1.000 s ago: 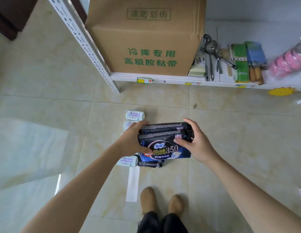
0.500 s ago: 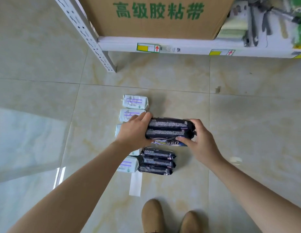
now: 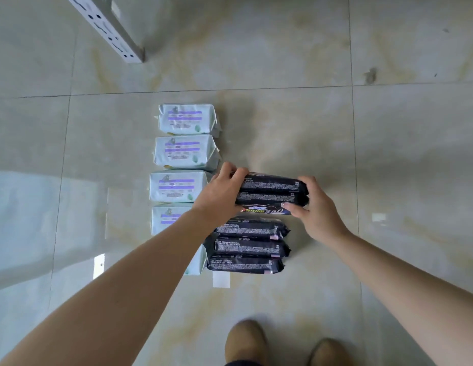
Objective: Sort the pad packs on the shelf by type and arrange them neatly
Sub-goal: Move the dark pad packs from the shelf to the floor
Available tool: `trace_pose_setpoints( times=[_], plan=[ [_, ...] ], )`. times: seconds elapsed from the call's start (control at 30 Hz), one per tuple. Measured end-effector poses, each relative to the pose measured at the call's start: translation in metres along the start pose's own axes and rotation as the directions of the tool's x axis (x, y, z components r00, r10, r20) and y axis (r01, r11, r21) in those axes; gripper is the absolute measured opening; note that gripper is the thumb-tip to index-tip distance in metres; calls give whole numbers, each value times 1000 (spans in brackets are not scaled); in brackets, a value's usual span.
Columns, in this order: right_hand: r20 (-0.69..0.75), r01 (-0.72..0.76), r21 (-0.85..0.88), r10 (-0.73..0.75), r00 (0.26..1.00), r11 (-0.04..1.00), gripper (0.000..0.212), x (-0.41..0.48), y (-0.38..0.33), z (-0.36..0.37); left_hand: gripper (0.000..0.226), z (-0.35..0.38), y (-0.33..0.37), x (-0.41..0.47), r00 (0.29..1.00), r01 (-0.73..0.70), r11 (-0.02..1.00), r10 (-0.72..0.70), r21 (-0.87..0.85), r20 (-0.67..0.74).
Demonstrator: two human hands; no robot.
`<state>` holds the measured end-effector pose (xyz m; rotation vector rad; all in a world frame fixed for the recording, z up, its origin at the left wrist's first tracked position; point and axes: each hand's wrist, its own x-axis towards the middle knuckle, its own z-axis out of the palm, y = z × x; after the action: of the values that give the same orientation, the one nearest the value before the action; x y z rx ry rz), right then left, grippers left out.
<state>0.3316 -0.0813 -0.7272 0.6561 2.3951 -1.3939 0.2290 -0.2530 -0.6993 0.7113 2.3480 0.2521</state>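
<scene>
A dark pad pack (image 3: 269, 191) marked 350 is gripped at both ends, my left hand (image 3: 219, 195) on its left end and my right hand (image 3: 313, 207) on its right end. It sits low over the floor, just beyond a column of three dark packs (image 3: 249, 245) lying side by side. To the left runs a column of several pale green packs (image 3: 186, 151) with purple labels; my left forearm hides the nearest ones. Whether the held pack touches the floor I cannot tell.
A white perforated shelf leg (image 3: 111, 30) stands on the tiled floor (image 3: 335, 128) at the upper left. My two brown shoes (image 3: 246, 342) are at the bottom edge. A strip of white tape (image 3: 220, 280) lies just below the dark packs.
The view has tilted down and closer to the floor; the shelf and carton have left the frame. Both hands have lowered the dark pack toward the far end of the dark column.
</scene>
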Motion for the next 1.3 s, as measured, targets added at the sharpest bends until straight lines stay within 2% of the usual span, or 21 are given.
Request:
trace_pose_setpoints(
  times=[0.13,0.23,0.33,0.43,0.5,0.77,0.97,1.3],
  plan=[
    [44,-29,6,29,999,1000,47,7,20,15,67,23,-8,8,999,28,999,-27,-43,36],
    [145,-43,1,43,989,999,55,9,25,23,63,36,-8,6,992,49,999,-50,9,114],
    [166,-109,43,100,981,993,50,9,25,28,63,48,-4,1,993,7,978,-31,209,110],
    [126,-130,15,127,984,991,45,14,26,33,65,58,0,1,991,-122,900,85,418,108],
    [117,-112,-9,112,987,994,42,17,26,36,67,69,3,0,979,-201,859,155,470,135],
    [166,-135,-52,142,976,989,39,22,38,46,75,106,-16,-2,971,-210,833,240,512,9],
    [191,-153,69,137,972,986,40,20,35,42,76,110,-29,-4,959,-210,814,279,541,-47],
    [185,-150,70,135,973,986,46,24,35,45,79,114,-27,-6,970,-165,831,233,531,-64]
  ],
)
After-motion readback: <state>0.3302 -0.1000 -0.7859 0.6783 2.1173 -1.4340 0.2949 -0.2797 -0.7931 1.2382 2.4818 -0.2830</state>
